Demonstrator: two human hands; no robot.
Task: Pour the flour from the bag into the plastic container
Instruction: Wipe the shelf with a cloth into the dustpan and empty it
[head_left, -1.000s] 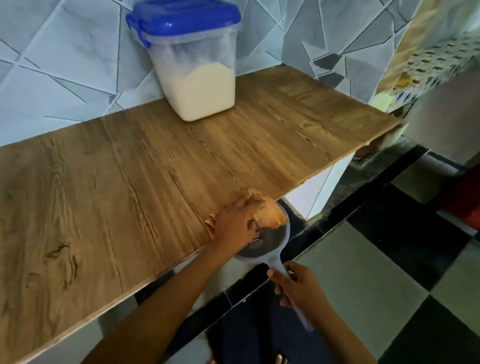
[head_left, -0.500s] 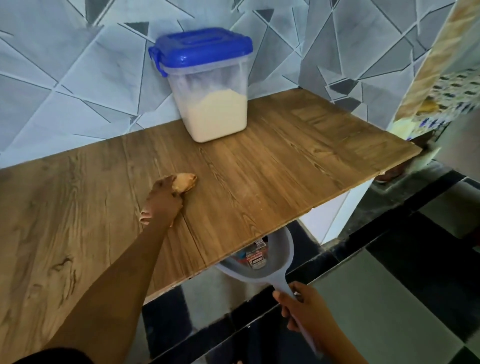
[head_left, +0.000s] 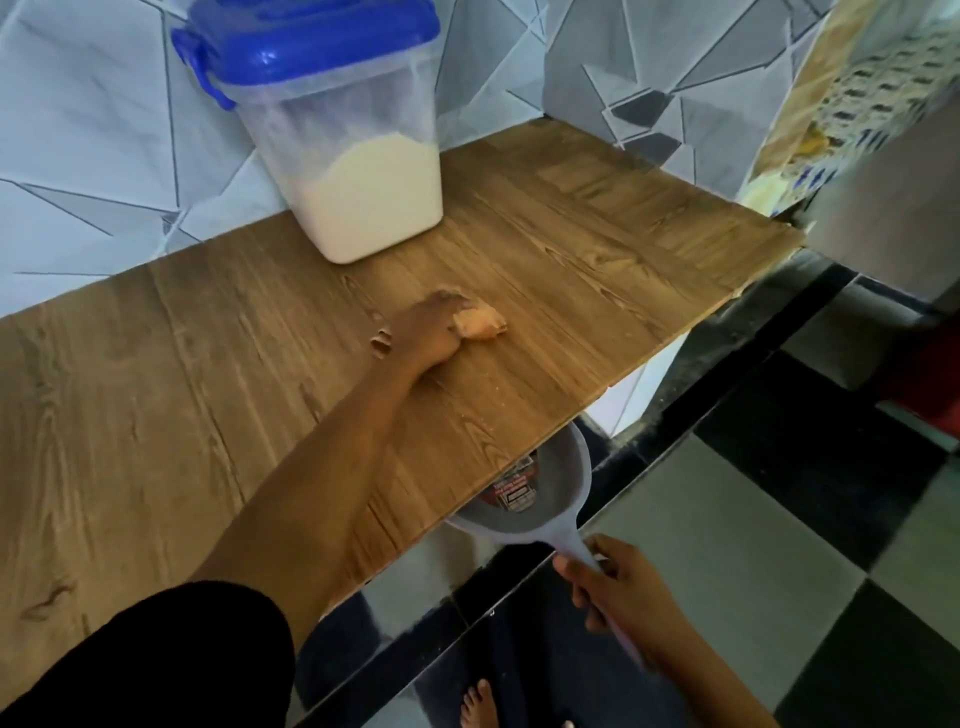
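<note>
A clear plastic container (head_left: 358, 156) with a blue lid stands at the back of the wooden tabletop (head_left: 156, 364), about half full of pale flour, lid on. My left hand (head_left: 431, 332) presses a crumpled orange cloth (head_left: 480, 323) flat on the wood in front of the container. My right hand (head_left: 623, 597) grips the handle of a grey dustpan (head_left: 535, 499), held just below the table's front edge with its mouth tucked under the wood. No flour bag is in view.
A grey geometric tiled wall (head_left: 597, 62) backs the table. The floor (head_left: 779, 545) is black and pale checkered tile. A patterned cloth (head_left: 852, 98) hangs at the upper right. My bare foot (head_left: 480, 706) shows at the bottom.
My left hand with the cloth went from the table's front edge over the dustpan back onto the tabletop, then slid right toward the container's front. The dustpan stays under the edge.
</note>
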